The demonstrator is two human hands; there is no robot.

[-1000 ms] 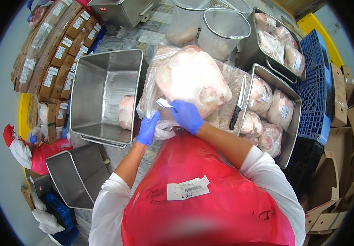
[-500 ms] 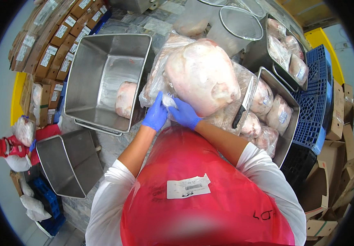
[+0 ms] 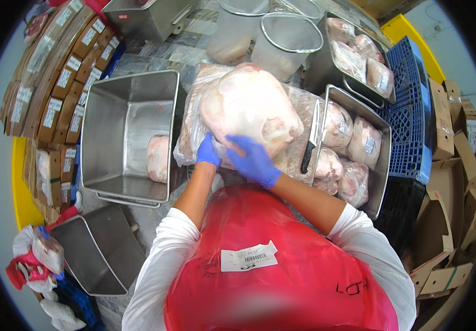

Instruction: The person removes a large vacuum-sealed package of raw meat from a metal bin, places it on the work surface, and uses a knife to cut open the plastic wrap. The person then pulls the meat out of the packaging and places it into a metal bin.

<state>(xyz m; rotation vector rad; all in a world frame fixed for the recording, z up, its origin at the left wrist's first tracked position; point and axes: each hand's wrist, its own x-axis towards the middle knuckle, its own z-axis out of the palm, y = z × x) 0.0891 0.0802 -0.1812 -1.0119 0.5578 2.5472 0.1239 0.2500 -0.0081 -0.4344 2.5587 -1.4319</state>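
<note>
**white scrap out of sight; both hands at the meat's near edge**

the meat (image 3: 251, 105) is on the film (image 3: 185, 148) that covers the surface directly ahead of the wearer. change noted: the white scrap pinched between the hands half a second ago no longer shows. the right hand (image 3: 253, 163) is now palm down over the near edge of the meat. judged from this, the handling passes from the scrap to the meat itself; whether the scrap is dropped or hidden under the fingers cannot be told.

condition of the meat: one large rounded piece, pale cream to pink, smooth and moist, with a darker, rougher patch toward its right end. no cut is seen on its upper face.

right fingers: loosely bent and slightly apart, blurred; hold beneath them cannot be told. left hand (image 3: 208, 151): fingers close together, pointing up beside the meat's near-left edge, at the film; whether they grip it cannot be told.

the knife (image 3: 311, 140) lies to the right of the meat, well apart from both hands, dark handle toward the wearer. beyond it, the right tub (image 3: 380, 190) holds several wrapped pieces. the left tub (image 3: 97, 138) holds one smaller piece (image 3: 158, 159) against its right side. far left, a co-worker (image 3: 25, 262) in red headgear has a wrapped bundle (image 3: 49, 252).
</note>
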